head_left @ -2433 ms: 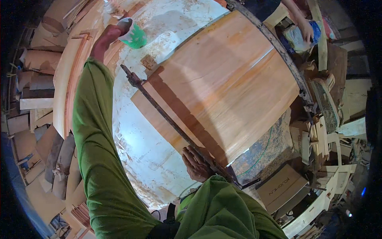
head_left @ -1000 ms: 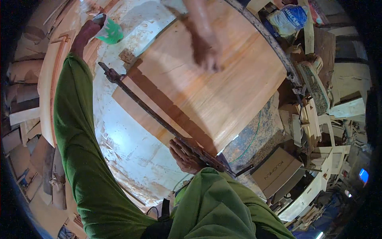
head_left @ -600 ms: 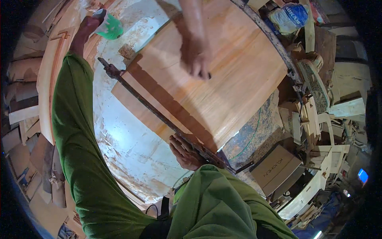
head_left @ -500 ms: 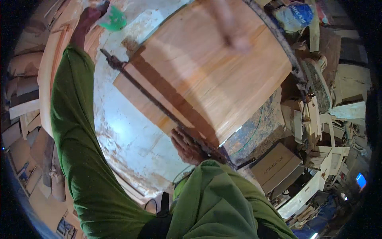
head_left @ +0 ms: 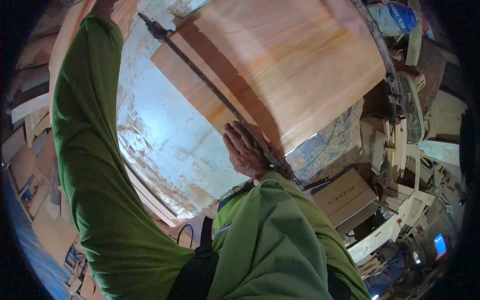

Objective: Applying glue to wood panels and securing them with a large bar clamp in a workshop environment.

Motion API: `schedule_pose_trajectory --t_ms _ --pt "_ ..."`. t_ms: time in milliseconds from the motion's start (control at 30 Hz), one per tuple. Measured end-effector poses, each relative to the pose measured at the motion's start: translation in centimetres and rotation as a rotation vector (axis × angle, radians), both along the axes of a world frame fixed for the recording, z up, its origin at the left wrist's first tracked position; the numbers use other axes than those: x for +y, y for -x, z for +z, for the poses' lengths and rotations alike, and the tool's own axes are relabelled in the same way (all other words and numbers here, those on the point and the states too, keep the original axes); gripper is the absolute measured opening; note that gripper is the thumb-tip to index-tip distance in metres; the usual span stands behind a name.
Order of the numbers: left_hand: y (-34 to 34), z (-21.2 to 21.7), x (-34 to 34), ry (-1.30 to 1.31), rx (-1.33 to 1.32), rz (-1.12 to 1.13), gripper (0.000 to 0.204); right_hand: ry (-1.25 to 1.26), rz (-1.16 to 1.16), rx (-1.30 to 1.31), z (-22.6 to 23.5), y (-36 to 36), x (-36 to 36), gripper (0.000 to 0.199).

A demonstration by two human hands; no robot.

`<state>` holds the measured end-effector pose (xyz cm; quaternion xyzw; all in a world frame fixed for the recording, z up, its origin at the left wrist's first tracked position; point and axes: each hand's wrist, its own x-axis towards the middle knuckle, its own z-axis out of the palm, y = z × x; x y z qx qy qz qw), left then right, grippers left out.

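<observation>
A broad reddish-brown wooden panel (head_left: pixel 310 75) lies on a whitish, stained work surface (head_left: pixel 170 135). A long dark metal bar (head_left: pixel 210 87), which looks like a bar clamp, runs diagonally along the panel's left part and casts a wide shadow. My right hand (head_left: pixel 247 156) rests beside the bar's near end, at the panel's edge. Its fingers are stretched out, their tips by the bar, and its thumb is hidden. Only a bit of my left hand (head_left: pixel 105 7) shows at the top left edge, past the green sleeve; its fingers are out of the picture.
Along the panel's far right runs another dark bar (head_left: pixel 382 50). A cardboard box (head_left: pixel 345 197) stands at the right, near wood offcuts (head_left: pixel 405 200). A blue and white bag (head_left: pixel 395 19) lies at the upper right. More boards (head_left: pixel 37 107) are piled on the left.
The view has shifted, so the panel sits higher. My left hand has mostly left the picture, along with the green and white thing near it. A blurred hand over the panel is gone.
</observation>
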<state>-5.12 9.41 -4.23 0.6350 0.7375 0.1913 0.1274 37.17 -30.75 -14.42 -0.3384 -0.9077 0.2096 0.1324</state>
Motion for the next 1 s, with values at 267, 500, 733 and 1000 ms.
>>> schedule_pose_trajectory --t_ms 267,500,733,1000 --pt "-0.1 2.2 -6.6 -0.272 -0.229 0.109 0.035 -0.024 0.036 0.013 -0.6 0.2 -0.5 0.040" --pt "-3.3 2.3 -29.7 -0.348 -0.235 0.226 0.019 0.027 0.033 -0.001 -0.8 -0.4 -1.2 0.049" --pt "-9.7 2.3 -66.4 -0.129 0.028 0.825 0.039 0.005 0.030 0.046 0.6 0.5 -0.9 0.055" --pt "-25.9 0.5 -92.9 0.018 -0.412 1.494 0.042 -0.058 0.062 0.152 0.1 -0.1 -1.7 0.056"
